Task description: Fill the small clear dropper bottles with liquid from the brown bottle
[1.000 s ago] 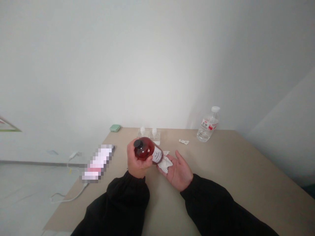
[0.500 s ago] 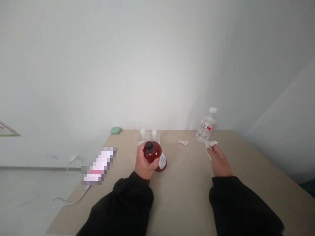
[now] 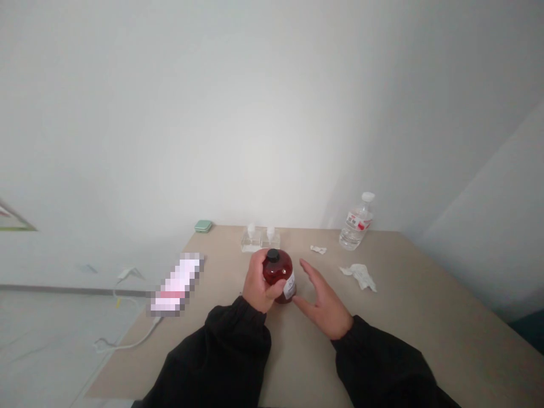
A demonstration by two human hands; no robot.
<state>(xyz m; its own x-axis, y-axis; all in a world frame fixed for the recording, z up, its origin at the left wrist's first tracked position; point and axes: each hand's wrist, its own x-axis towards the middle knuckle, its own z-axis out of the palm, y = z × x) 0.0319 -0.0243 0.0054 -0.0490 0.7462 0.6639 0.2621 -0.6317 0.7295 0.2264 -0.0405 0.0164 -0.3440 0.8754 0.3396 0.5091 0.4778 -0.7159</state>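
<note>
My left hand (image 3: 260, 286) is wrapped round a dark red-brown bottle (image 3: 279, 265) with a black cap and a white label. My right hand (image 3: 325, 309) is open, thumb and fingers spread, just to the right of the bottle; whether the thumb touches it I cannot tell. A crumpled white tissue (image 3: 361, 276) lies on the table beyond my right hand. Behind the bottle stand two clear square containers (image 3: 251, 241) with white tops, side by side.
A clear water bottle (image 3: 356, 229) with a white cap stands at the back right of the table (image 3: 408, 317). A smaller tissue scrap (image 3: 318, 249) lies left of it. At the left are a blurred-out phone (image 3: 176, 286) on a white cable (image 3: 131, 343) and a small green case (image 3: 203, 226).
My right hand has let go of the tissue, which now lies on the table, and has moved left to the bottle with fingers spread. My left hand still grips the bottle.
</note>
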